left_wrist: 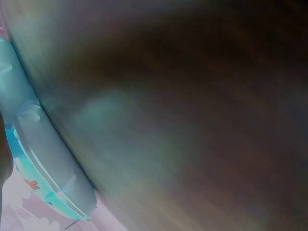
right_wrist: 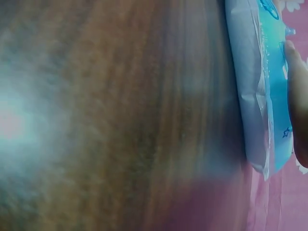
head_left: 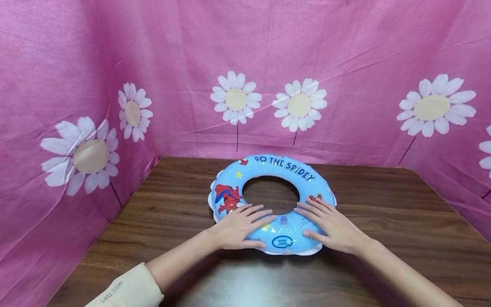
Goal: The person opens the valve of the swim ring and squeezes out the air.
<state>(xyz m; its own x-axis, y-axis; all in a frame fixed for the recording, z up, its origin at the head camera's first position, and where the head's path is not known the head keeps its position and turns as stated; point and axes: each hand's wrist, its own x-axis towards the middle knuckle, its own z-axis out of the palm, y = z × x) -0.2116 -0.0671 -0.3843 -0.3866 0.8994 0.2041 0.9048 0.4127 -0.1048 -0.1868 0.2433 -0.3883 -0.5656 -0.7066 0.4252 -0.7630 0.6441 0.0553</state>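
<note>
A light blue inflatable swim ring [head_left: 284, 168] with a red cartoon figure and "DO THE SPIDEY" lettering lies flat on the wooden table. My left hand [head_left: 241, 226] rests on its near left part, fingers straight and spread. On the near right part lies my right hand [head_left: 333, 224], also with straight fingers, thumb pointing inward. Between the two hands show a clear valve [head_left: 283, 220] and an oval logo. The left wrist view catches the ring's pale underside [left_wrist: 53, 159] at its left edge. In the right wrist view the right hand [right_wrist: 298, 106] lies against the ring's blue upper side.
The dark wooden table [head_left: 172, 204] reaches back to a pink cloth backdrop [head_left: 184, 51] printed with white daisies. This cloth also hangs along the left and right sides. Light glares on the table's near middle.
</note>
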